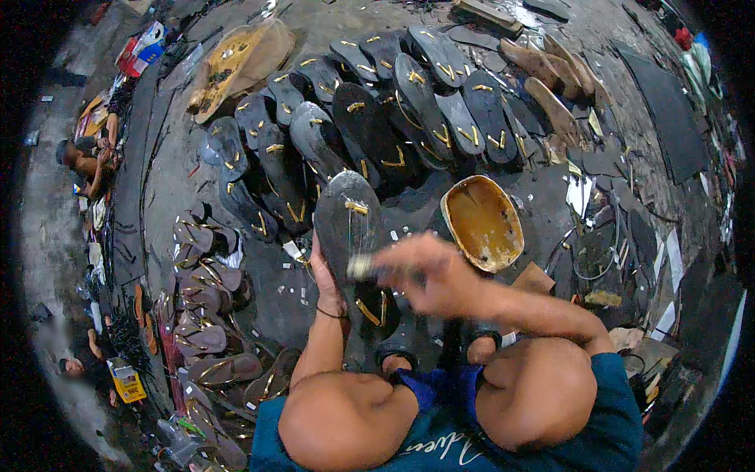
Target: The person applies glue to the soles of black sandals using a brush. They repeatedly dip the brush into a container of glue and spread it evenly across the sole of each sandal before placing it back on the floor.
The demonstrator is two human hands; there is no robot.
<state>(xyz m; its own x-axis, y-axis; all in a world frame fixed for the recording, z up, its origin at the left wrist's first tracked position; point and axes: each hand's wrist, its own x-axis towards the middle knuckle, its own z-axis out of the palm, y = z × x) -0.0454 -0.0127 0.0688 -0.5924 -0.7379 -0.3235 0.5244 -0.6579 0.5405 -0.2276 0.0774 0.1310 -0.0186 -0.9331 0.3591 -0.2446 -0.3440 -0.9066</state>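
A dark sandal sole [340, 228] with yellowish strap ends showing on its face is tilted up in front of my knees. My left hand [325, 285] grips it by its left edge, the fingers partly hidden behind it. My right hand [429, 275], smeared by motion, is closed round a brush whose pale bristles [361, 267] meet the middle of the sole. Thin whitish streaks run down the sole above the bristles. Just right of that hand stands a worn tub [486, 224] of amber, glue-like liquid.
Several similar soles [366, 138] lie in rows ahead. Finished-looking sandals with gold straps [208, 299] are heaped at left. Wooden shoe lasts [554, 71], dark sheets [661, 110] and scraps lie right. A yellow-stained tray [240, 67] is far left. Two people sit beyond the left edge.
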